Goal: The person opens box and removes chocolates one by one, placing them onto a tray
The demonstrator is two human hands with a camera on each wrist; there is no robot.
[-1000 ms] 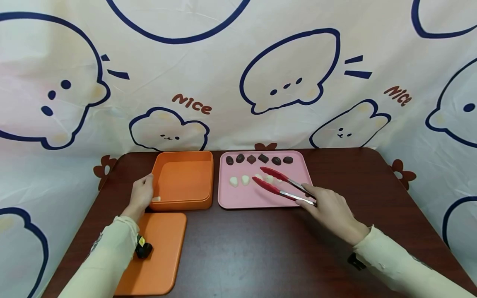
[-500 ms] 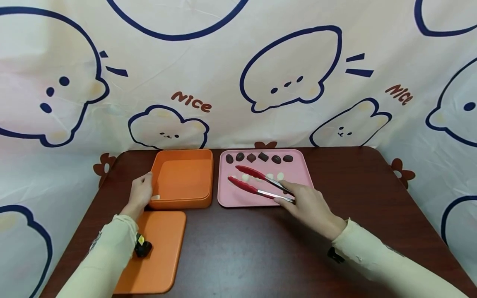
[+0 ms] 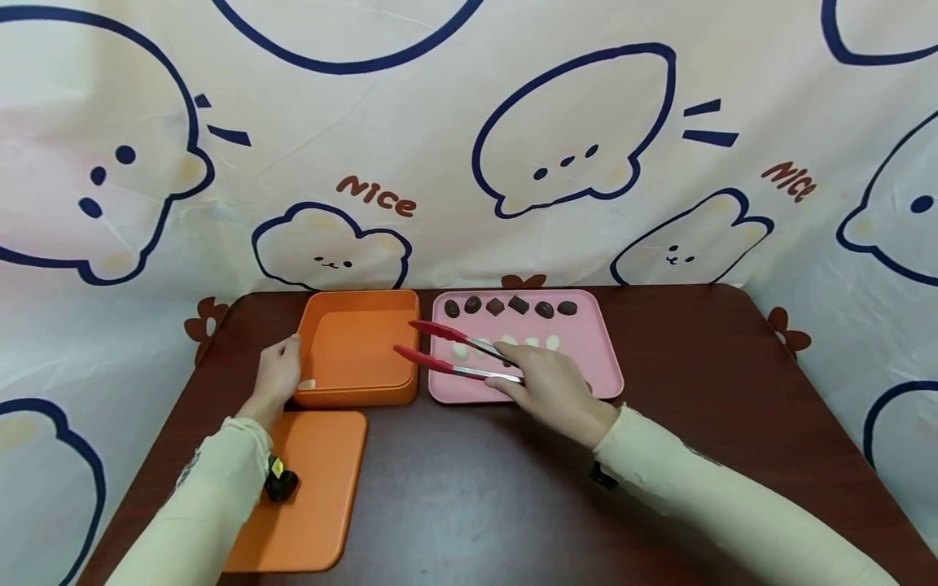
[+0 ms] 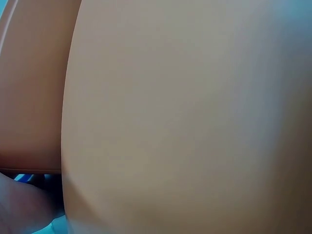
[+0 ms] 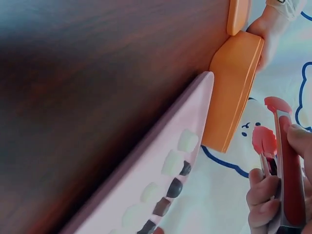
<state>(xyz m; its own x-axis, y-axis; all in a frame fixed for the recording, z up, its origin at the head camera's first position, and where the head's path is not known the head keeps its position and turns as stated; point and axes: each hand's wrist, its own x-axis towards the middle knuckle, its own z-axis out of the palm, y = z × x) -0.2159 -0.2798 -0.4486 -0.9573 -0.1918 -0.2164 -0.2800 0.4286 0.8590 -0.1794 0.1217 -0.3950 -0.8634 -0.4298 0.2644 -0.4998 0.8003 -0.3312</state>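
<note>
My right hand (image 3: 553, 389) grips a pair of tongs (image 3: 428, 360) with red tips and metal arms. The tips are spread apart, with nothing between them, and overlap the right side of an orange box (image 3: 359, 396) in the head view. The left wall of that box is held by my left hand (image 3: 277, 378). One small white piece (image 3: 308, 384) sits in the box's near left corner. To the right lies a pink tray (image 3: 601, 366) with a back row of dark chocolates (image 3: 519, 304) and a row of white chocolates (image 3: 553, 343), partly covered by the tongs and hand.
An orange lid (image 3: 322, 496) lies flat in front of the box, under my left forearm. The dark wooden table (image 3: 454, 505) ends at a white cloth (image 3: 440, 122) with cartoon prints, hanging behind and at both sides.
My right hand has moved left with the tongs, from over the tray's middle to the tray's left side and the box's right edge. My left hand keeps its place on the box.
</note>
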